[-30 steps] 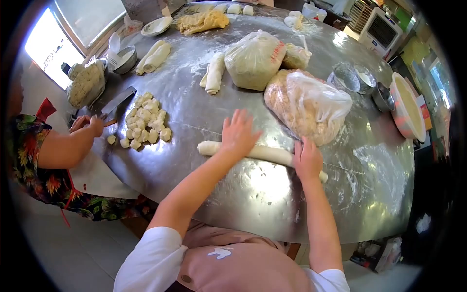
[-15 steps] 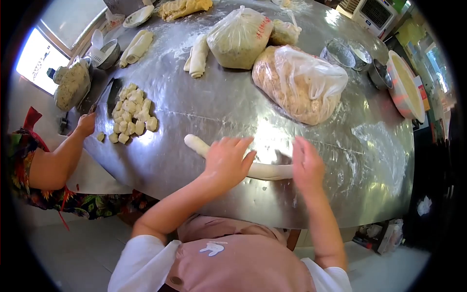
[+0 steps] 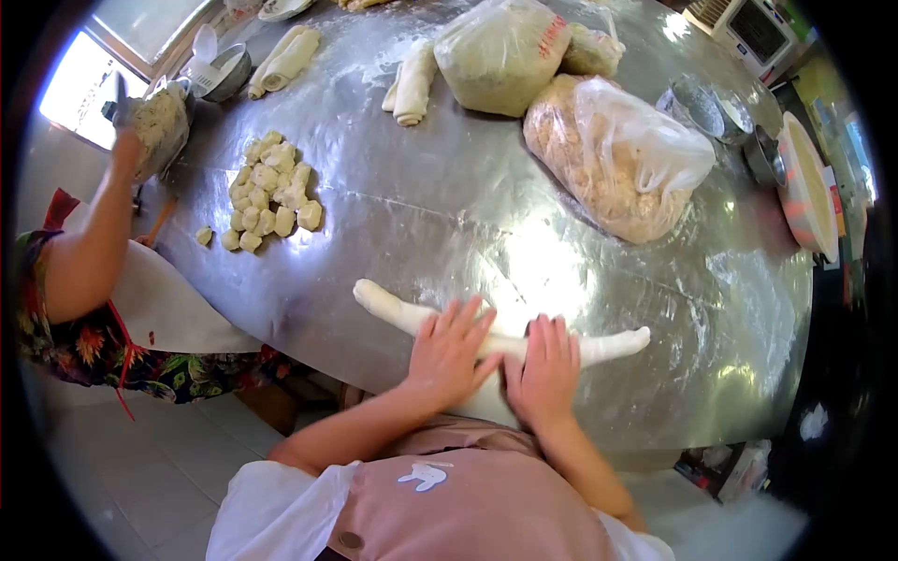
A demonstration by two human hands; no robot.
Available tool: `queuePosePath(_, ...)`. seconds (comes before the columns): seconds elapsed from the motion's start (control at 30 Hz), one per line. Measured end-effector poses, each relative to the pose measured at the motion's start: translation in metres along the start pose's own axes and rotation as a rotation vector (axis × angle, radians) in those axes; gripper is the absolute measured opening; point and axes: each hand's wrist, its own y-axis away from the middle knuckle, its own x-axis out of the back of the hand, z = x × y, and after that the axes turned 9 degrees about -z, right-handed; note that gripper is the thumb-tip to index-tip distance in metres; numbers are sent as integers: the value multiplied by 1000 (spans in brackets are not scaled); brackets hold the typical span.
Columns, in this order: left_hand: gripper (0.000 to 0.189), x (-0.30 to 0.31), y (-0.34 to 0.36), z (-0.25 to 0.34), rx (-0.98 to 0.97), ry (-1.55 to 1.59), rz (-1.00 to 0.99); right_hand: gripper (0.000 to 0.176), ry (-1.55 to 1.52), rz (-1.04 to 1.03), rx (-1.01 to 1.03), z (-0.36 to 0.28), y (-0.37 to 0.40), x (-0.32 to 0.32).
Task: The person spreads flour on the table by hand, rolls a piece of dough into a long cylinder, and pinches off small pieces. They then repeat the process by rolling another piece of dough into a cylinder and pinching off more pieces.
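Note:
A long white dough rope (image 3: pixel 613 347) lies across the metal table in front of me, with both ends showing. My left hand (image 3: pixel 451 346) rests flat on its middle, fingers stretched out and slightly apart. Close beside it, my right hand (image 3: pixel 545 366) lies palm down on the same rope with its fingers extended. Between the two thumbs a short stretch of dough shows. The rope's left end is thicker and rounded, and its right end is narrower.
Cut dough pieces (image 3: pixel 271 192) lie to the left, near a co-worker's arm (image 3: pixel 98 224). Farther back are folded dough rolls (image 3: pixel 412 82), a bag with pale contents (image 3: pixel 500 56) and a bag of brownish dough (image 3: pixel 599 154). Metal bowls (image 3: pixel 765 154) and a large basin (image 3: pixel 806 187) stand right.
My right hand has moved left from the rope's right end to its middle, beside my left hand. The co-worker's hand has risen from the table edge toward the container at the back left.

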Motion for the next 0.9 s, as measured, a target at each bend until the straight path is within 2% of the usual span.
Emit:
queuePosePath(0.07, 66, 13, -41, 0, 112, -119, 24, 62, 70, 0, -130, 9, -49, 6)
queuePosePath(0.13, 69, 30, -80, -6, 252, -99, 84, 64, 109, -29, -320, 20, -96, 17)
queuePosePath(0.17, 70, 34, -94, -12, 266, -98, 111, 64, 115, -44, -354, 28, -110, 20)
queuePosePath(0.23, 73, 35, -113, -27, 295, -92, 160, 63, 48, -32, -270, 43, -121, 20)
queuePosePath(0.3, 73, 35, -101, -31, 217, -101, 145, 63, 73, -73, -199, 43, -103, 25)
queuePosePath(0.37, 72, 34, -66, -29, 137, -136, 77, 62, 91, -141, -97, 36, -56, 32)
queuePosePath(0.4, 72, 34, -44, -30, 116, -120, 67, 61, 89, -95, -67, 28, -27, 35)
queuePosePath(0.47, 72, 27, 2, -31, 104, -109, 62, 68, 118, -65, -99, 19, 28, 31)
queuePosePath(0.5, 72, 26, 22, -27, 111, -113, 69, 69, 90, -132, -166, 14, 44, 37)
queuePosePath(0.6, 75, 21, 17, -34, 147, -109, 59, 72, 186, -91, -268, 31, 38, 22)
queuePosePath(0.67, 77, 32, -18, -44, 190, -114, 111, 73, 228, -90, -333, 55, -21, 28)
queuePosePath(0.73, 75, 48, -62, -57, 307, -81, 194, 73, 197, -68, -510, 76, -72, 37)
queuePosePath(0.83, 75, 53, -84, -69, 373, -138, 293, 69, 194, -68, -483, 96, -97, 47)
queuePosePath(0.9, 74, 52, -76, -76, 339, -151, 279, 65, 227, -94, -368, 94, -68, 47)
